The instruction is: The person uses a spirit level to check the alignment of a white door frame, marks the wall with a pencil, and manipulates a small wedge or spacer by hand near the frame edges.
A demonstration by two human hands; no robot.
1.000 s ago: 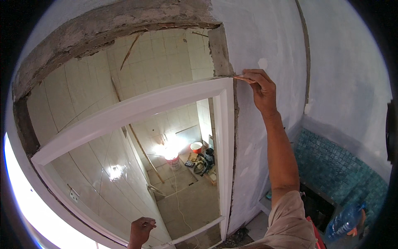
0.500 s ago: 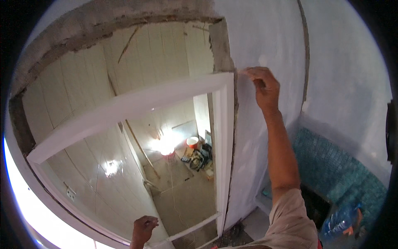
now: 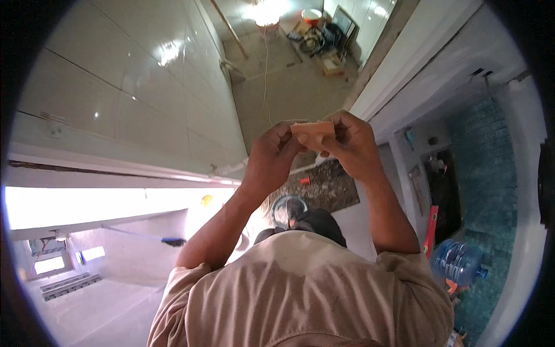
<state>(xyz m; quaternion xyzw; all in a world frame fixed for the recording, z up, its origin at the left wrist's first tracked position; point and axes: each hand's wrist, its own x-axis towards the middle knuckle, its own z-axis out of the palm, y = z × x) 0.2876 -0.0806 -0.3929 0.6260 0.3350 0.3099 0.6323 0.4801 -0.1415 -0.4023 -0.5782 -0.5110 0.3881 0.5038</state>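
Note:
My left hand (image 3: 270,157) and my right hand (image 3: 354,144) are raised together in front of my chest. Between their fingertips they pinch a small flat peach-coloured piece (image 3: 313,128), a thin block or wedge. The left fingers grip its left end and the right fingers its right end. Both forearms rise from my beige shirt (image 3: 300,295) at the bottom of the view. Below the hands lie a floor and a doorway threshold.
A glossy tiled wall (image 3: 133,104) fills the left. A white door frame (image 3: 404,58) runs along the right. Tools and a bright lamp (image 3: 267,11) lie on the far floor. Rubble (image 3: 329,188), a red level (image 3: 430,231) and a blue water bottle (image 3: 458,261) sit below, by a teal mosaic wall (image 3: 485,173).
My right hand has come down from the top corner of the door frame and my left hand has come up. Both now hold the small piece, and the view has swung downward.

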